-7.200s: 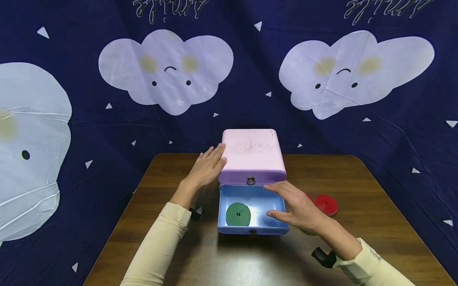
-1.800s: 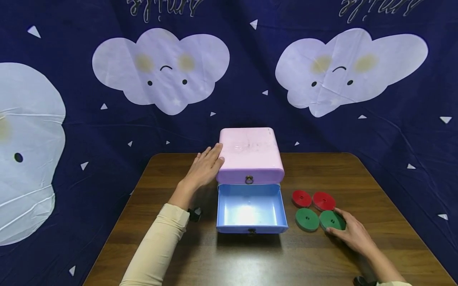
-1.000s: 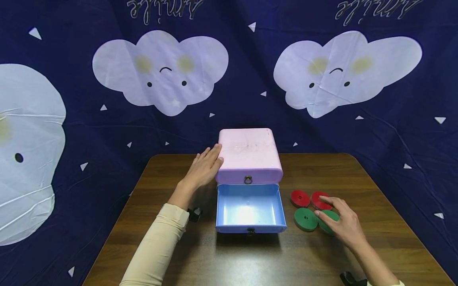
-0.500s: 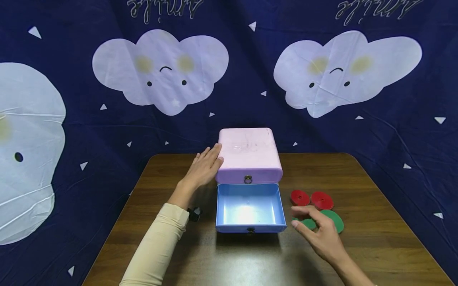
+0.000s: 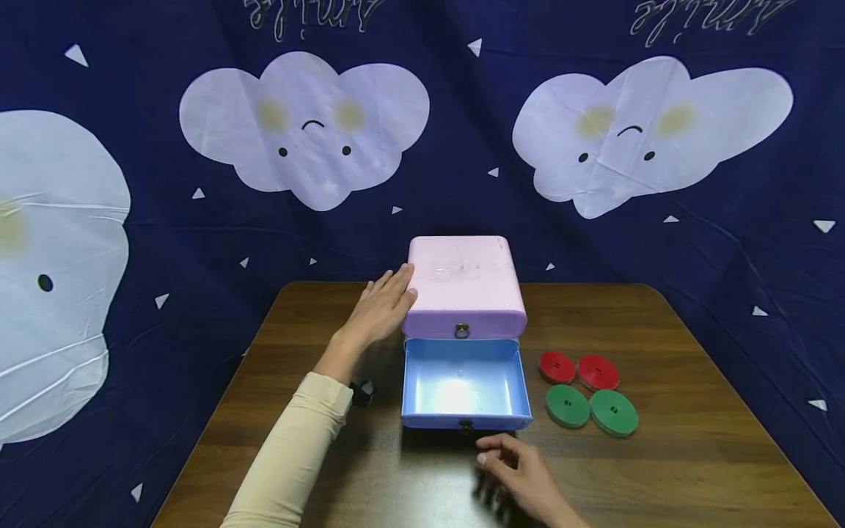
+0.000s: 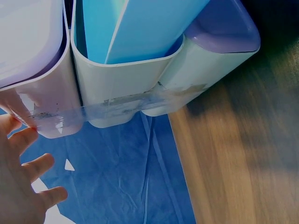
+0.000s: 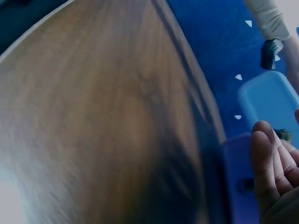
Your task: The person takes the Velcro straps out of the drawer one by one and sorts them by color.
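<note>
A small chest of drawers [image 5: 465, 279] with a pink top stands on the table, its blue drawer [image 5: 462, 381] pulled out and bare inside. Its purple drawer front [image 5: 491, 324] above is pushed in. My left hand [image 5: 376, 308] rests with straight fingers against the chest's left side; in the left wrist view its fingers [image 6: 39, 165] spread beside the taped tiers. Just in front of the blue drawer's ring pull [image 5: 466, 424] hovers my right hand [image 5: 524, 473], fingers loosely bent and holding nothing. In the right wrist view the fingertips [image 7: 262, 133] appear near the chest's front.
Right of the drawer lie two red discs, one smaller [image 5: 557, 367] and one larger [image 5: 598, 372], and two green discs [image 5: 568, 405]. They are flat, with small central holes. A dark blue cloth [image 5: 472, 132] with clouds hangs behind the wooden table [image 5: 686, 440].
The green disc that lay in the drawer now lies beside the other discs on the right. My right hand has left it and moved left to the drawer's front. My left hand stays put.
</note>
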The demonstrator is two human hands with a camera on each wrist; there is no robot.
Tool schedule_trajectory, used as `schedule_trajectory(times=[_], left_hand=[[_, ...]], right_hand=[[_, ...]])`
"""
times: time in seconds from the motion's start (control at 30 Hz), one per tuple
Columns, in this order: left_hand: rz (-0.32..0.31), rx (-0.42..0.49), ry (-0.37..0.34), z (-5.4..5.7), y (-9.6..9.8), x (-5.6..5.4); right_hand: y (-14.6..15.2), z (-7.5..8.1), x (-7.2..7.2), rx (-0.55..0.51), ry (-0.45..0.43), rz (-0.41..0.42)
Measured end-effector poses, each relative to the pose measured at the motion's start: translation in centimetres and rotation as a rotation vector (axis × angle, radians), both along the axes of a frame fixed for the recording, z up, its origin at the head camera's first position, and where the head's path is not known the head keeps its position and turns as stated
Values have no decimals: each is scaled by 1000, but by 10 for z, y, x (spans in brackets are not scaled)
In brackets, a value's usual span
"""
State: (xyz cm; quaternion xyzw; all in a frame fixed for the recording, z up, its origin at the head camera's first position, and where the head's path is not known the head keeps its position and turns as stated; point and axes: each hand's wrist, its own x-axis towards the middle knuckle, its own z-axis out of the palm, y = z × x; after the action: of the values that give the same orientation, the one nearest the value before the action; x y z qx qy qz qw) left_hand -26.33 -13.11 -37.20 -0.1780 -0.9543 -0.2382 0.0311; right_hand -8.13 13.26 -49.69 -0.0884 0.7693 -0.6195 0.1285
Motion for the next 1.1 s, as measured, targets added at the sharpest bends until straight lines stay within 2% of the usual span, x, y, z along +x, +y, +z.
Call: schedule_trajectory(times=[0.17, 0.3, 0.93, 1.1], left_hand=[[3, 0, -4, 1, 1, 1], [4, -9, -6, -1, 2, 1], [8, -12, 0, 0, 2, 1], [8, -10, -1, 0, 2, 1]], right_hand=[[-10, -15, -7, -111, -178, -14], [-20, -21, -11, -157, -237, -70], [-36, -14, -19, -220, -262, -245], [-39, -10, -27, -244, -229, -298]])
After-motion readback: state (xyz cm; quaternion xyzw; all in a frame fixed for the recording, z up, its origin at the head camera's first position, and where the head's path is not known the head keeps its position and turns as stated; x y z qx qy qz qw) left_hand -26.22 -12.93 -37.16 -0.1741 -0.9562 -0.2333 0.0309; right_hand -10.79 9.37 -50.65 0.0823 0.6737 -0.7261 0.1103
